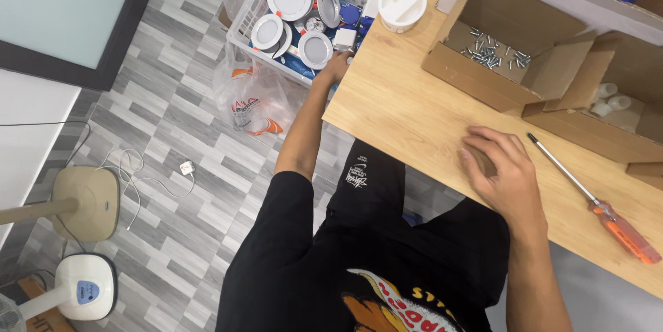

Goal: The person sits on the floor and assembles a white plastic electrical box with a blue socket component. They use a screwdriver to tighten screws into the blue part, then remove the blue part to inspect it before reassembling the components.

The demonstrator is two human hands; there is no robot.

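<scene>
My left hand [336, 67] reaches down past the table's left edge into a white plastic basket [243, 22] on the floor, among several round white recessed lamps [315, 49]. Whether its fingers grip a lamp I cannot tell. My right hand [501, 169] lies palm down on the wooden table [407, 107], fingers curled over a small object that is mostly hidden. An orange-handled screwdriver [597, 204] lies on the table just right of that hand.
An open cardboard box [476, 80] holds several screws; a second box [587, 131] to its right holds small white parts. A white round lamp [402, 3] stands at the table's far corner. On the floor lie a plastic bag [252, 100], fan bases [86, 201] and a cable.
</scene>
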